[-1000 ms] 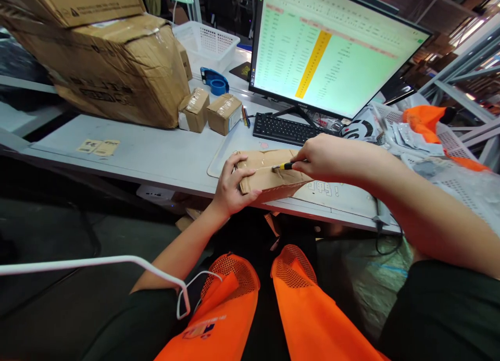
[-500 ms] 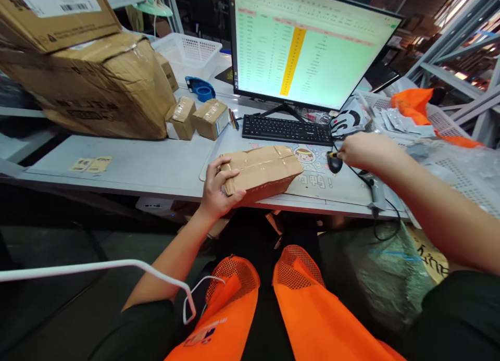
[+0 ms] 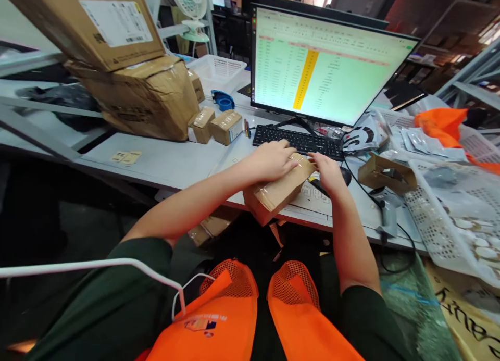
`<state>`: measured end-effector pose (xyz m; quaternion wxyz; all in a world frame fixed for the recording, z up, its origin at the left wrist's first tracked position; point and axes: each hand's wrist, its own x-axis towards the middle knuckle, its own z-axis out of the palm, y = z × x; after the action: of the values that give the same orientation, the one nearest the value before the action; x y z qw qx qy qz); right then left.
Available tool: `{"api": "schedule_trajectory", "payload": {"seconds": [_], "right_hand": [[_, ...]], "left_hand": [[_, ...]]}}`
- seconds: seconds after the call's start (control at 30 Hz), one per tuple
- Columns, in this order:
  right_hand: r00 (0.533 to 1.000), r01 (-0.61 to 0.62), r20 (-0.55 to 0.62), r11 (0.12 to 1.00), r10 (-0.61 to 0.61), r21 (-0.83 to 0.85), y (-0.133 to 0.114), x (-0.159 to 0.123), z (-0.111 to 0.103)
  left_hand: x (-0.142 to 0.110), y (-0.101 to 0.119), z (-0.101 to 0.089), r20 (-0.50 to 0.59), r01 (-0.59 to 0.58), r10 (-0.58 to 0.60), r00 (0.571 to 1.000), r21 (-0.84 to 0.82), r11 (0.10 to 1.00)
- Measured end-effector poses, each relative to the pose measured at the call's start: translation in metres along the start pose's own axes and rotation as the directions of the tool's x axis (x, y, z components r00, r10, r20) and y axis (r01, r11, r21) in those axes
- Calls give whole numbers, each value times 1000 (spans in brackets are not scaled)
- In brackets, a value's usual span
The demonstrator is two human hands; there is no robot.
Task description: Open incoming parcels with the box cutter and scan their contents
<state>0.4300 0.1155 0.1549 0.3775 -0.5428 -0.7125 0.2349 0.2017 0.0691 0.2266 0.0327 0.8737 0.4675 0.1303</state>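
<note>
A small taped cardboard box lies slanted at the desk's front edge, its near end hanging over the edge. My left hand rests on the box's top, fingers curled over the far flap. My right hand grips the box's far right corner, fingers bent against the cardboard. Both hands meet at the far end of the box. A black mouse peeks out just behind my right hand.
Behind the box are a keyboard and a monitor with a spreadsheet. Large cardboard boxes and two small ones stand at the left. A barcode scanner, a small open box and a white perforated tray are at the right.
My right hand took a yellow-handled tool off the box to the right beside the mouse, then came back empty. The box turned lengthwise; my left hand shifted from its left end onto its top.
</note>
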Motion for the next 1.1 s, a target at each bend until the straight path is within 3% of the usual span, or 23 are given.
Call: {"api": "schedule_trajectory", "payload": {"seconds": [0.07, 0.13, 0.23, 0.37, 0.47, 0.57, 0.7, 0.8, 0.9, 1.0, 1.1], "right_hand": [[1000, 7, 18, 995, -6, -104, -24, 2, 10], [996, -7, -84, 979, -10, -203, -38, 0, 22], [976, 20, -206, 975, -67, -220, -39, -2, 37], [953, 137, -246, 974, -180, -183, -27, 1, 40], [946, 149, -276, 983, -173, -106, -24, 1, 39], [949, 93, -301, 996, -90, -5, -26, -3, 41], [946, 76, -324, 948, 29, 309, -30, -5, 43], [941, 181, -338, 828, 12, 531, -27, -5, 39], [968, 191, -245, 800, -57, 569, -11, -17, 35], [990, 123, -132, 776, -53, 619, 16, -42, 37], [998, 17, -53, 758, 24, 651, 39, -65, 30]], "left_hand": [[38, -11, 13, 121, 11, 10, 993, -176, 984], [58, -19, 27, 167, 49, 3, 986, -303, 952], [64, -21, 38, 118, 62, -24, 993, -330, 942], [62, -20, 37, 81, 118, -96, 992, -346, 931], [62, -21, 35, 55, 135, -123, 991, -426, 895], [61, -24, 38, 36, 166, -172, 984, -513, 842], [63, -30, 47, 33, 225, -277, 960, -679, 698], [70, -44, 45, 125, 285, -317, 940, -801, 526], [73, -69, 37, 275, 321, -168, 947, -853, 412], [67, -93, 35, 334, 305, -28, 942, -820, 485], [55, -101, 38, 411, 366, -109, 905, -623, 692]]}}
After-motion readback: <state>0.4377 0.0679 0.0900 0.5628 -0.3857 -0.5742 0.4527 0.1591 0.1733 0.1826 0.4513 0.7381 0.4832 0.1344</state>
